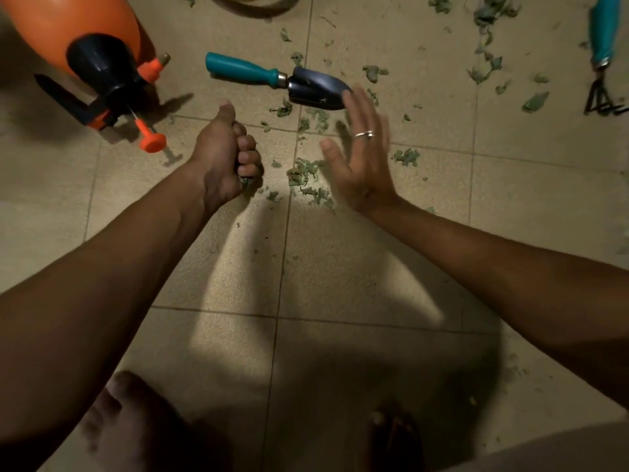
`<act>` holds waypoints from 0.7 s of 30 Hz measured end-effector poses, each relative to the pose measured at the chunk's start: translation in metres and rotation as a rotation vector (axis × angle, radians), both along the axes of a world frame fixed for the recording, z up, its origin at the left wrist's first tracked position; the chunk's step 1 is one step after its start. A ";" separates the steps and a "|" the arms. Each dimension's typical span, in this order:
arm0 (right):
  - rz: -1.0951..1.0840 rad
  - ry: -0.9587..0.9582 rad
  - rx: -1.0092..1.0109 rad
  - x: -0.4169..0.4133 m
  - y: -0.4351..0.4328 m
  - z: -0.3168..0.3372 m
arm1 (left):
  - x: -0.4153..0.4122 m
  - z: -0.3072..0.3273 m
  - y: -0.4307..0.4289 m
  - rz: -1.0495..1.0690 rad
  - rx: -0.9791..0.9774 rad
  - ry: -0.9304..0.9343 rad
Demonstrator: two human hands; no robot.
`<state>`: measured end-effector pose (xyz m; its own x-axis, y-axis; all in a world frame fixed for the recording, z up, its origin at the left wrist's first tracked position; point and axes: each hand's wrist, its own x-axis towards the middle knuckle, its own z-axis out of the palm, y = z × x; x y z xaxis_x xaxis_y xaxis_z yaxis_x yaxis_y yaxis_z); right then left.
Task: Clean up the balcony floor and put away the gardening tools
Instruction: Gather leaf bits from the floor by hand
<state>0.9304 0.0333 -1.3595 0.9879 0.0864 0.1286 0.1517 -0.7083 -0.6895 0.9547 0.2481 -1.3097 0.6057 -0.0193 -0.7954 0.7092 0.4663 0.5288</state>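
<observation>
A person crouches over a beige tiled floor (340,260), both bare forearms reaching forward. The left hand (223,158) is balled into a fist, thumb pointing up, with a bit of green showing at the bottom of the curled fingers, so it grips some of the dry green leaf scraps (303,172). The rest of the scraps lie scattered between the hands and out toward the far right of the floor. The right hand (360,155) is spread flat with straight fingers, slightly blurred, holding nothing; a silver ring (363,134) sits on one finger. Just beyond its fingertips lies a trowel (279,78) with a teal handle and dark blade; whether they touch cannot be told. An orange pressure sprayer (88,39) lies at far left. A teal-handled hand rake (604,52) lies at far right. Bare feet (129,424) show nearest the person.
</observation>
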 end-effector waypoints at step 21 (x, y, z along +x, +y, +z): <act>0.043 0.136 0.085 -0.019 0.030 -0.009 | 0.007 -0.010 -0.030 -0.099 -0.046 -0.003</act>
<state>0.9111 0.0632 -1.3684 0.9924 0.1233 0.0026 0.0816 -0.6411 -0.7631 0.9617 0.2181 -1.3201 0.6010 -0.1162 -0.7907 0.7518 0.4178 0.5101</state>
